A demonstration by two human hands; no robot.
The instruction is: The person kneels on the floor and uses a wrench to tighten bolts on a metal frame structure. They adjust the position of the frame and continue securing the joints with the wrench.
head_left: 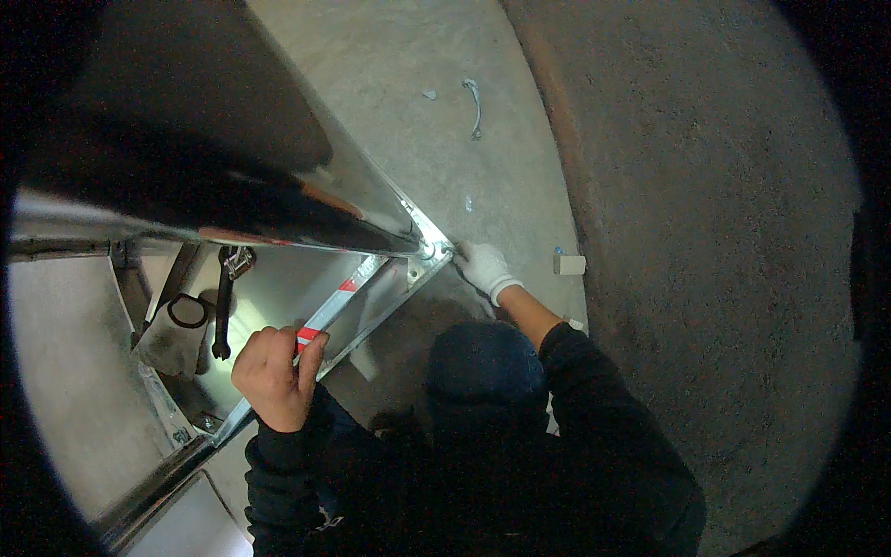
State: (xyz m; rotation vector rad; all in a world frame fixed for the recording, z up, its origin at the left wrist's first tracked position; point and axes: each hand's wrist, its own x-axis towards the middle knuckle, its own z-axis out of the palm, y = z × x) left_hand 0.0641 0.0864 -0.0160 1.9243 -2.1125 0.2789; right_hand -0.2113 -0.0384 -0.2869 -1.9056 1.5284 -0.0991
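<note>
My bare left hand (277, 371) is wrapped around a silver metal bar (329, 312) with red and white stripes, which slants across a metal frame. My right hand (487, 269), in a white knitted glove, is closed at the bright metal corner bracket (429, 249) where the frame's edges meet. Its fingertips are hidden there, so what they pinch cannot be made out. Just above that corner, the lower end of a large, dark, glossy panel (232, 200) comes down close to the bracket.
Left of my left hand, a dark wrench (224, 311) lies on a shiny metal surface inside the frame, near a black ring (188, 311). A grey strip (475, 107) lies on the concrete floor ahead. A small pale block (569, 265) sits by the floor's edge at right.
</note>
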